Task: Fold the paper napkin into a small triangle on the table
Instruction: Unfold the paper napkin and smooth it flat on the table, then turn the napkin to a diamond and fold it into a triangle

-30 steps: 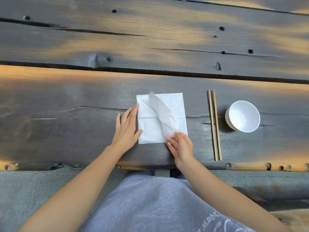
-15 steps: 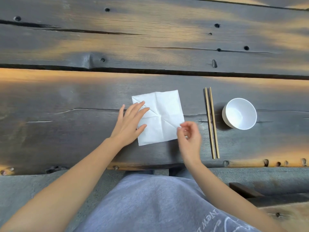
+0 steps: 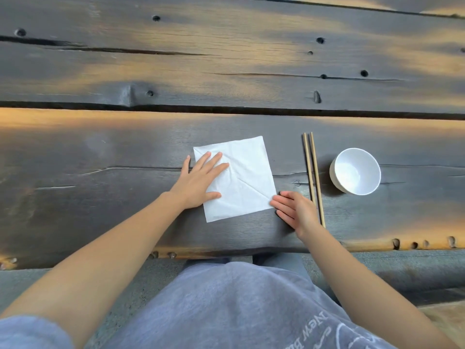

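Note:
A white paper napkin [image 3: 247,177] lies flat and unfolded on the dark wooden table [image 3: 100,159], a square with a diagonal crease running from its upper left to its lower right corner. My left hand [image 3: 198,181] rests palm down on the napkin's left part, fingers spread. My right hand [image 3: 294,210] lies flat on the table at the napkin's lower right corner, fingertips touching that corner, holding nothing.
A pair of wooden chopsticks [image 3: 313,177] lies just right of the napkin, with my right hand partly over their near end. A white bowl [image 3: 356,171] stands further right. The table's near edge [image 3: 226,250] runs just before my lap.
The raised flap of the napkin has been laid down, so the sheet now lies flat. My right hand let go of the corner and flattened onto the table. My left hand slid further onto the napkin.

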